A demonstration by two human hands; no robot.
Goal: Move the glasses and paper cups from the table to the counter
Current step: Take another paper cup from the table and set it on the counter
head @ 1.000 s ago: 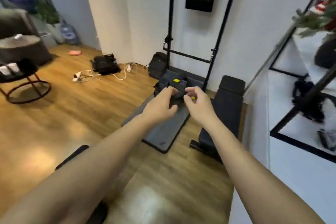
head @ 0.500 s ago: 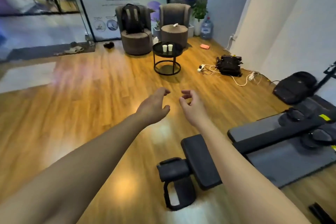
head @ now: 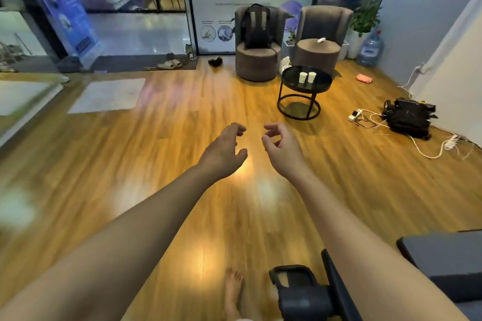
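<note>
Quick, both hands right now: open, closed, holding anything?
Left hand: open, fingers loosely curled, holding nothing.
Right hand: open, fingers loosely curled, holding nothing.

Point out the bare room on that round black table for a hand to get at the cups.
The round black side table is bare around the two white paper cups, widest on its near and right rim. The two grey armchairs crowd its far side.
</note>
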